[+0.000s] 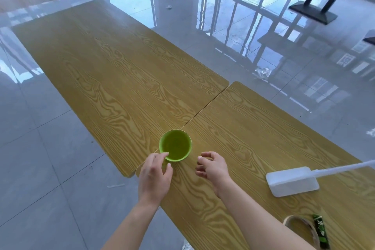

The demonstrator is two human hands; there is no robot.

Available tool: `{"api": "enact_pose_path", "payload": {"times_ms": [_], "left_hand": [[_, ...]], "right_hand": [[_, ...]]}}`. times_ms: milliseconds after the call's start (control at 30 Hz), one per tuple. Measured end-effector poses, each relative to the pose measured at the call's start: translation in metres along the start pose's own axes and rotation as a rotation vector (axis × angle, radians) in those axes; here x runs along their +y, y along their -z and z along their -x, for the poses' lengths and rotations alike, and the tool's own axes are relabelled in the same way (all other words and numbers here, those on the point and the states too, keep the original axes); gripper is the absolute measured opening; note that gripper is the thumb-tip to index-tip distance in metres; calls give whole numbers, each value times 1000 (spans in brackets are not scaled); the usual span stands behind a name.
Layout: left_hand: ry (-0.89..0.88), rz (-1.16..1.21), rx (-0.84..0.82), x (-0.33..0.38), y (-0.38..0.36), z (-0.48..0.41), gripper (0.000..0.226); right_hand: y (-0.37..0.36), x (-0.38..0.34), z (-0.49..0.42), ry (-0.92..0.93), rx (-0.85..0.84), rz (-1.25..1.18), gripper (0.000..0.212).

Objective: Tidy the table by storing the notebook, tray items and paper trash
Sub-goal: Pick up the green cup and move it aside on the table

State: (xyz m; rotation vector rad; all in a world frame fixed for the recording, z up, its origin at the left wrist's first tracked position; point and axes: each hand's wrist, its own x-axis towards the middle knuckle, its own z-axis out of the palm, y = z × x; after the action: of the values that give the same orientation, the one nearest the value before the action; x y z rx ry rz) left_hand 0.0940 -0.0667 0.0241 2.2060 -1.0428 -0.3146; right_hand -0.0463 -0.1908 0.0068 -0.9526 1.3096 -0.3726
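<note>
Wooden tables [125, 79] pushed end to end, glossy floor all around. Green bowl [175, 148] is sitting upright at the seam, mouth facing up. Left hand [155, 176] is nearer, fingers open and touching the near rim; right hand [212, 165] is hovering beside it, loosely curled, holding nothing.

A green cup [175, 148] stands upright on the wooden bench [125, 71], at the seam between two tops. The left hand [155, 176] touches its near rim with the fingertips. The right hand [212, 166] hovers just beside it, fingers curled, empty. A white block [292, 181] lies to the right.
</note>
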Motion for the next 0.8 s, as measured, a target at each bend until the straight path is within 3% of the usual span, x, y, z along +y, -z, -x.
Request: {"api": "enact_pose_path", "payload": {"times_ms": [333, 800], "left_hand": [[-204, 50, -204, 50, -28, 20, 32], [-390, 177, -561, 146, -110, 72, 41]], "right_hand": [[66, 18, 44, 101, 129, 106, 11], [201, 80, 126, 51, 548, 113, 13]]}}
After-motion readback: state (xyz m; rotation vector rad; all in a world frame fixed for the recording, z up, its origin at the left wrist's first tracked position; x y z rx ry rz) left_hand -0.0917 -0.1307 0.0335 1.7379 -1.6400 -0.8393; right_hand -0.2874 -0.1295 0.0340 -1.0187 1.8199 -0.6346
